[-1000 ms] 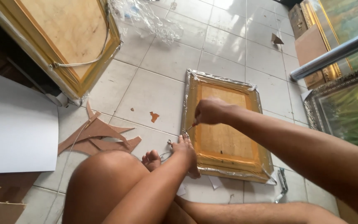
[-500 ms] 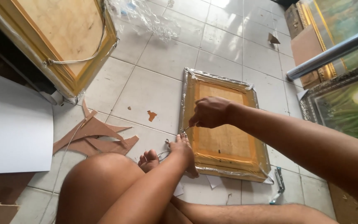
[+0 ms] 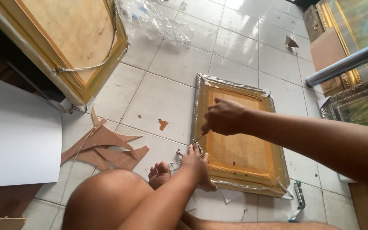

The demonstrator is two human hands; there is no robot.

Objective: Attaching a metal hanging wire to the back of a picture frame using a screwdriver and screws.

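Your right hand (image 3: pixel 223 116) shifted slightly down frame's left rail since earlier frame; left hand (image 3: pixel 197 165) barely moved. Right hand closed around small red-handled tool (image 3: pixel 202 135), tip at left rail of wrapped gold frame (image 3: pixel 239 140), lying back-up on tiled floor (image 3: pixel 167 89). Left hand fingers spread, pressing frame's lower left edge beside hanging wire (image 3: pixel 175 164). Keep tool upright, push steadily, hold frame firm, fingers away from tip.

Pale, daylit tiled floor (image 3: pixel 171 59)
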